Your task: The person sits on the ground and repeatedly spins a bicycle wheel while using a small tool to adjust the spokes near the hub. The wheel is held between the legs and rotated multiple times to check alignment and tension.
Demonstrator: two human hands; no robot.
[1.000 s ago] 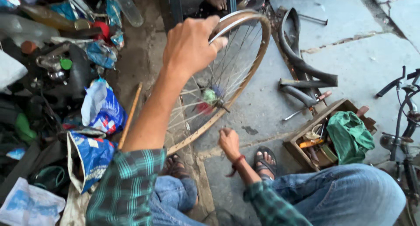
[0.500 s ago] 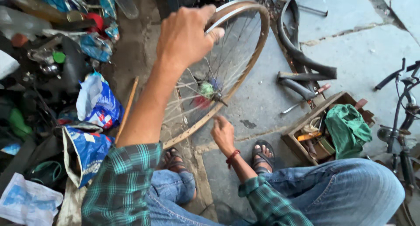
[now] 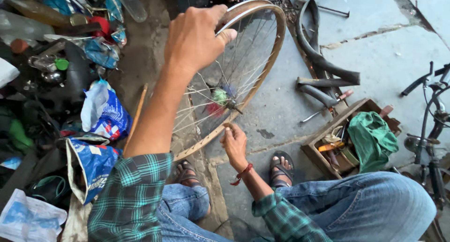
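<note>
One bare bicycle wheel [image 3: 234, 82] stands tilted on the concrete floor [image 3: 384, 59] in the middle of the scene, its thin metal rim dull and rusty, its wire spokes meeting at a hub wrapped in green and red fluff. The left hand [image 3: 194, 40] closes its grip over the far top of the rim. The right hand [image 3: 234, 143] pinches the near lower rim with curled fingers. To the right sit one wooden box [image 3: 328, 150] holding a crumpled green cloth [image 3: 372, 136], and one limp black rubber tyre [image 3: 318, 59] farther off.
</note>
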